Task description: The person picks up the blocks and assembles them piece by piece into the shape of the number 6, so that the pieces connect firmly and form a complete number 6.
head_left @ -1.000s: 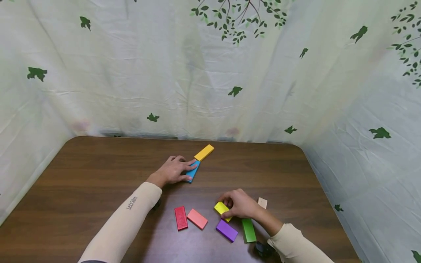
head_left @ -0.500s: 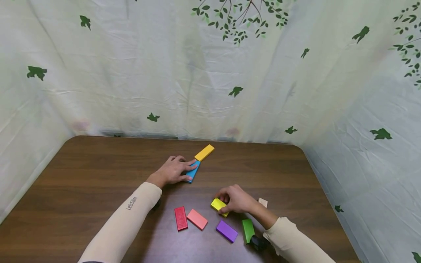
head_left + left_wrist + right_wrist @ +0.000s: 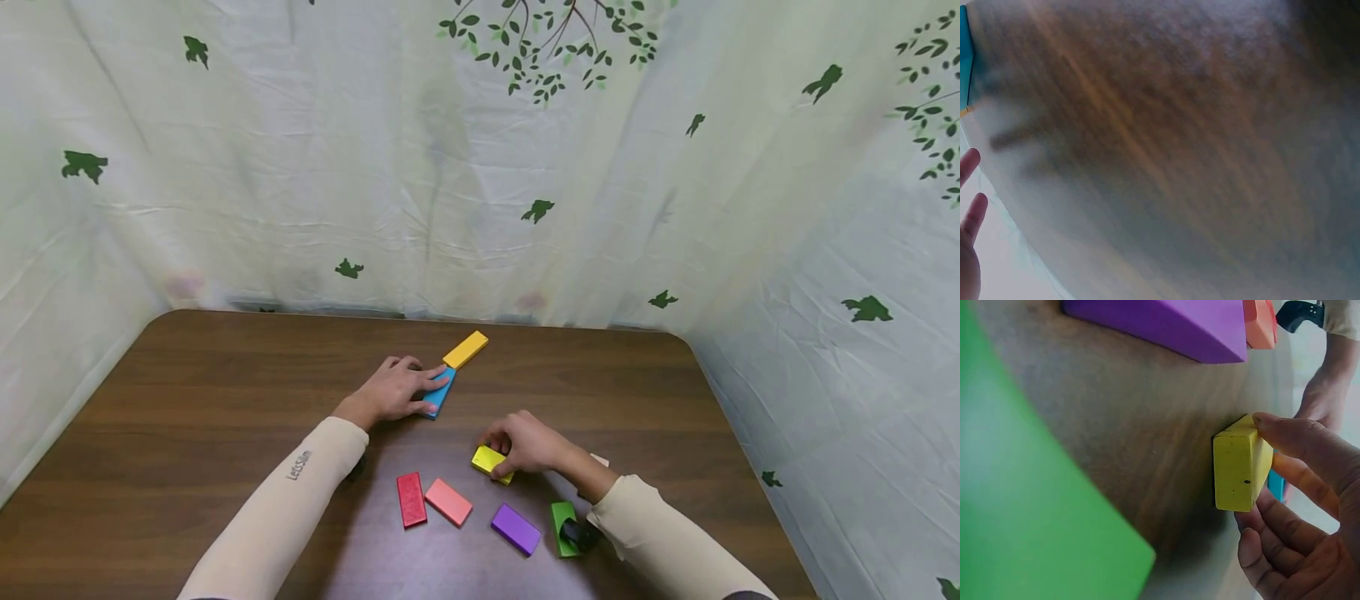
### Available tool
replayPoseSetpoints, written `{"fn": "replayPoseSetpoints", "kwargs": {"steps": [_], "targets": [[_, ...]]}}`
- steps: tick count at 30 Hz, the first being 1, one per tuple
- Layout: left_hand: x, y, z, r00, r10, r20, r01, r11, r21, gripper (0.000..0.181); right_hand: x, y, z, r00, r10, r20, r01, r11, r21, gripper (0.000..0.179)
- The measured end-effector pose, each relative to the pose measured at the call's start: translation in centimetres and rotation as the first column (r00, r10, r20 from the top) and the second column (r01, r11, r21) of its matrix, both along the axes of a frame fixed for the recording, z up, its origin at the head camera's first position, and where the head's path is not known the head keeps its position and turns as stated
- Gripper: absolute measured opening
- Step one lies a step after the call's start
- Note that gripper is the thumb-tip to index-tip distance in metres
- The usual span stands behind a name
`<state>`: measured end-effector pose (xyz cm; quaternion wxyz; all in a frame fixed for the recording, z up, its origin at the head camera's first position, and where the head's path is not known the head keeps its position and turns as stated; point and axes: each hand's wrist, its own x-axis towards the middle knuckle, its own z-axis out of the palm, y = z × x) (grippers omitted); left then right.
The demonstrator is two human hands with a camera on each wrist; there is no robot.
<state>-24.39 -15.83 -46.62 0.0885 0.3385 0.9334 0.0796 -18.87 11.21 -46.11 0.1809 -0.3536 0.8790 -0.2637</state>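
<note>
My right hand (image 3: 529,444) pinches a yellow wooden block (image 3: 1233,472) between thumb and fingers, low over the table. In the right wrist view the thumb lies along one edge and fingertips reach the opposite side. Farther up the table, my left hand (image 3: 396,389) rests its spread fingers on a blue block (image 3: 441,392), part of which the fingers cover. An orange-yellow block (image 3: 465,349) lies end to end with the blue one, at a slight angle. The left wrist view catches two straight fingers (image 3: 974,215) and a sliver of blue at its left edge.
Nearer me on the brown table (image 3: 247,400) lie a red block (image 3: 412,500), a salmon block (image 3: 448,502), a purple block (image 3: 515,530) and a green block (image 3: 562,518). The right forearm mostly hides a pale block (image 3: 600,460). A white leaf-print curtain (image 3: 300,167) surrounds the table.
My right hand has slid the yellow block away from the purple one, up and to the left. The left hand and the blue block have stayed put.
</note>
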Motion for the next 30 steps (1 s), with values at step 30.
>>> {"fn": "replayPoseSetpoints", "kwargs": {"steps": [30], "targets": [[0.0,0.0,0.2,0.999,0.026,0.036,-0.026,1.000,0.002,0.062,-2.8,-3.7,-0.1,0.998,0.056,0.004,-0.056,0.998,-0.006,0.037]]}}
